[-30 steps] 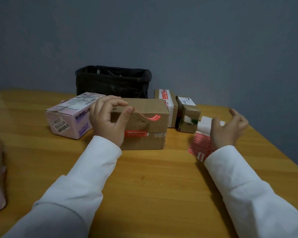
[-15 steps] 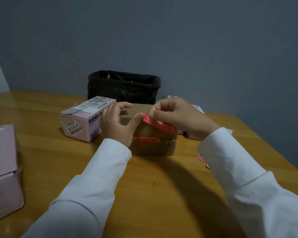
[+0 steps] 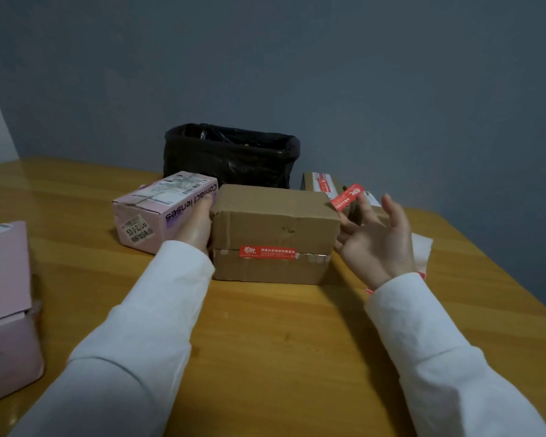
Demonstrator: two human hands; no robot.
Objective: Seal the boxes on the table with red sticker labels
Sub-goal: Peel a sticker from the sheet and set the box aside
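Note:
A brown cardboard box [image 3: 271, 228] stands mid-table with one red sticker label [image 3: 267, 252] across its front seam. My left hand [image 3: 196, 225] presses against the box's left end, wedged between it and a pink box [image 3: 158, 212]. To the right of the box, my right hand [image 3: 375, 238] is raised with fingers spread, and a loose red sticker label [image 3: 347, 197] clings to its fingertips above the box's right corner. The sheet of stickers [image 3: 423, 250] lies behind that hand, mostly hidden.
A black-lined bin [image 3: 230, 156] stands behind the brown box. Small boxes [image 3: 322, 184] with red labels sit at the back right. Another pink box [image 3: 4, 307] is at the left edge. The wooden table [image 3: 281, 342] ends close on the right.
My right hand pulled the red sticker off to the right, away from the box top. My left hand let go of it and dropped to the box's left end.

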